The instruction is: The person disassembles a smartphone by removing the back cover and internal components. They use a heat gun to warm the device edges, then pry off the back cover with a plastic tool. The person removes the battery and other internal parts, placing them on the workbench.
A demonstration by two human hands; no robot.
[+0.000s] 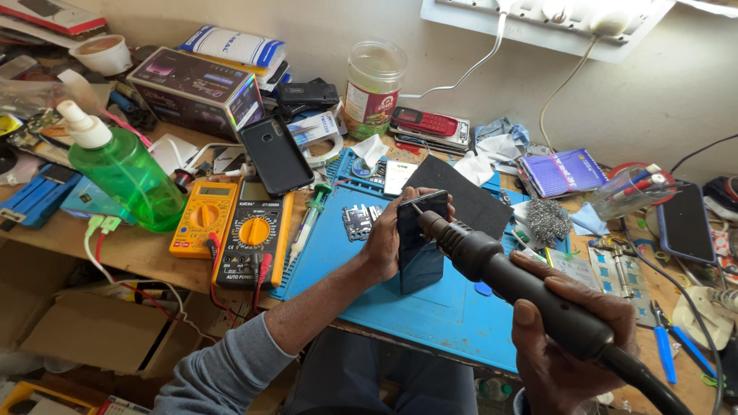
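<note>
left hand (388, 238) – fingers curled, gripping, forearm reaching in | right hand (565, 338) – closed fist, wrist low

A cluttered wooden workbench (146, 250) stands against a pale wall (661, 100), with a white power strip (538, 19) mounted above.

A dark phone (420, 242) stands upright on its lower edge at the frame's centre, glossy and closed. A black hot-air tool (523, 288) slants from lower right, its metal nozzle just beside the phone's top edge.
</note>
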